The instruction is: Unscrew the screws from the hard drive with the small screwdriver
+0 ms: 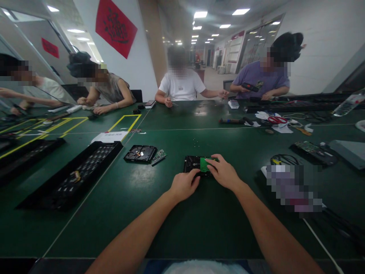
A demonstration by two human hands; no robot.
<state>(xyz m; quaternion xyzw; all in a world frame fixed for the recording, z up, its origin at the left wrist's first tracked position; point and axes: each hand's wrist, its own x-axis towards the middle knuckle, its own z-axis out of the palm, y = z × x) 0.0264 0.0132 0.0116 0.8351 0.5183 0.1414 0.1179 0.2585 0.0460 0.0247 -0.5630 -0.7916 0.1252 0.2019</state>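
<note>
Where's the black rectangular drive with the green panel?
In the head view, the drive is near centre, touched by the left hand and right hand, right of the small green circuit board.

I see a dark green table marked with yellow tape, my black drive with its bright green patch, and a red poster patterned in black

**Head-worn view over the counter**

The camera looks forward and down from head height, close above the counter's near edge. Left grip and right grip sit near mid-frame; beyond, the view runs deep into the room.
</note>
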